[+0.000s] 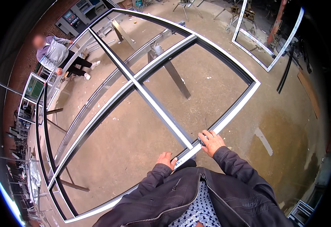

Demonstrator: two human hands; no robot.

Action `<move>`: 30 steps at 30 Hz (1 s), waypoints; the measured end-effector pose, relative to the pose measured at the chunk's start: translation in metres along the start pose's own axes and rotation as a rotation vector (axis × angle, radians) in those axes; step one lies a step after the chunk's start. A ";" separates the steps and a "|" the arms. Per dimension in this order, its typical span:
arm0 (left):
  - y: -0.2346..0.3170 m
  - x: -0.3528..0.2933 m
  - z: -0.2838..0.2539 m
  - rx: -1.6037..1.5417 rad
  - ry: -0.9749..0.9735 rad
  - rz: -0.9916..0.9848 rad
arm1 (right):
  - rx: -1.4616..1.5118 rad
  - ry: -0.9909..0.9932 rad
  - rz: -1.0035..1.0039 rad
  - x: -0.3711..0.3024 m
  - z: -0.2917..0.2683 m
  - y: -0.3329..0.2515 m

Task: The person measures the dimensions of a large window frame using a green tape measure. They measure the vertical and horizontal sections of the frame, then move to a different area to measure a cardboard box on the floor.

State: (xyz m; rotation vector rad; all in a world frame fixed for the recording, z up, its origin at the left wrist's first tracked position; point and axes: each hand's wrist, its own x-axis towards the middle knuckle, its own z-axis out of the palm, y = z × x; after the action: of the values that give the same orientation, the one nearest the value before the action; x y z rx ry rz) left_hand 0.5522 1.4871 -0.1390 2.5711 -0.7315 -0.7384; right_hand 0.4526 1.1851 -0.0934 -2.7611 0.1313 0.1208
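While the person stands against the near rail of a large white-and-black window frame [134, 79], both hands meet at that rail; left hand [167, 160], fingers bent and close together at the inner edge, apparently steadying it, grip or mere rest not tellable; right hand [211, 143], beside the crossbar's end, fingers curled over a small dark piece [201, 140], its hold hidden, perhaps pressing at the joint; frame laid out flat above the floor, evidently raised to working height; beneath it, a metal beam [92, 99] and slanted post [176, 79], seemingly for support; at the far left side, a co-worker [61, 55].
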 end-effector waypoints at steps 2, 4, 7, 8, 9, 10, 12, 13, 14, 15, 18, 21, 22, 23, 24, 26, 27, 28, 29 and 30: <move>0.024 0.018 -0.008 -0.046 0.044 0.114 | 0.035 -0.010 -0.029 0.001 0.001 0.006; 0.047 0.041 -0.022 -0.068 0.036 0.213 | 0.083 -0.001 -0.054 0.006 0.003 0.012; 0.066 0.067 -0.028 -0.224 0.007 0.285 | 0.169 0.049 -0.055 0.011 0.001 0.011; 0.076 0.074 -0.031 -0.294 -0.018 0.261 | 0.252 0.059 -0.005 0.011 -0.003 0.008; 0.089 0.078 -0.034 -0.363 -0.044 0.237 | 0.326 0.076 0.018 0.011 -0.007 0.008; 0.099 0.082 -0.035 -0.432 -0.070 0.211 | 0.400 0.092 0.041 0.010 -0.011 0.008; 0.115 0.091 -0.023 -0.605 -0.099 0.162 | 0.535 0.135 0.064 0.007 -0.017 0.013; 0.120 0.096 -0.016 -0.690 -0.114 0.136 | 0.594 0.126 0.061 0.007 -0.021 0.017; 0.124 0.101 -0.006 -0.746 -0.114 0.179 | 0.651 0.121 0.067 0.005 -0.028 0.019; 0.141 0.103 -0.009 -0.787 -0.136 0.156 | 0.704 0.121 0.079 0.004 -0.036 0.025; 0.171 0.112 -0.001 -0.947 -0.180 0.138 | 0.715 0.134 0.070 -0.004 -0.057 0.047; 0.200 0.122 0.008 -0.942 -0.207 0.186 | 0.709 0.149 0.077 -0.018 -0.072 0.080; 0.207 0.122 0.012 -0.971 -0.240 0.166 | 0.714 0.111 0.094 -0.023 -0.077 0.089; 0.220 0.123 0.012 -0.987 -0.258 0.178 | 0.716 0.074 0.117 -0.029 -0.083 0.099; 0.228 0.125 0.018 -1.006 -0.267 0.185 | 0.720 0.099 0.115 -0.035 -0.087 0.106; 0.244 0.127 0.030 -1.046 -0.270 0.203 | 0.636 0.125 0.095 -0.049 -0.090 0.123; 0.251 0.129 0.038 -1.046 -0.293 0.210 | 0.600 0.137 0.081 -0.055 -0.091 0.132; 0.256 0.134 0.047 -1.046 -0.315 0.217 | 0.601 0.135 0.095 -0.062 -0.093 0.142; 0.262 0.135 0.053 -1.047 -0.336 0.219 | 0.594 0.152 0.117 -0.071 -0.091 0.153; 0.267 0.140 0.058 -0.977 -0.321 0.203 | 0.586 0.168 0.139 -0.080 -0.088 0.166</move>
State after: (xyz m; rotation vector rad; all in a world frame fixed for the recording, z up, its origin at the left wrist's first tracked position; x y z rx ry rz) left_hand 0.5202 1.1827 -0.1134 1.4990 -0.5137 -1.1026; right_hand 0.3608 1.0051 -0.0636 -2.1719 0.3434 -0.1017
